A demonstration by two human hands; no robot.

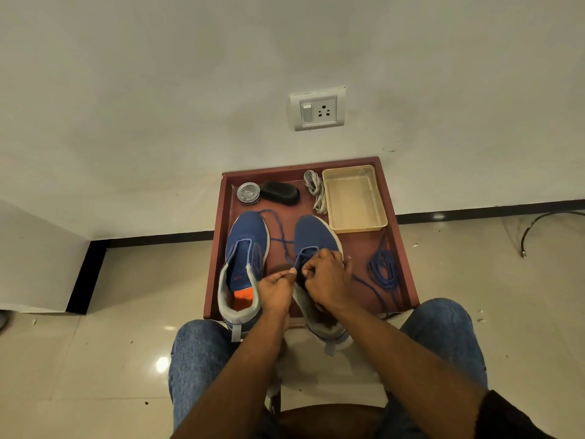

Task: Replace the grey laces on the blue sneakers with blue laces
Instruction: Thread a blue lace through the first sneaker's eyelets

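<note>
On a red-brown tray [218,248] at frame centre, the left sneaker [243,267] sits unlaced. The left hand [278,291] and right hand [329,277] each pinch a blue lace [278,231] threading the right sneaker [316,239]. A spare blue lace [383,269] waits right; grey laces [316,191] lie removed, upper centre. The tongue logo is unreadable.

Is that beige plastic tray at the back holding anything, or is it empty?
Empty. The beige tray shows only its bare bottom; the grey laces lie outside it, beside its left wall.
</note>
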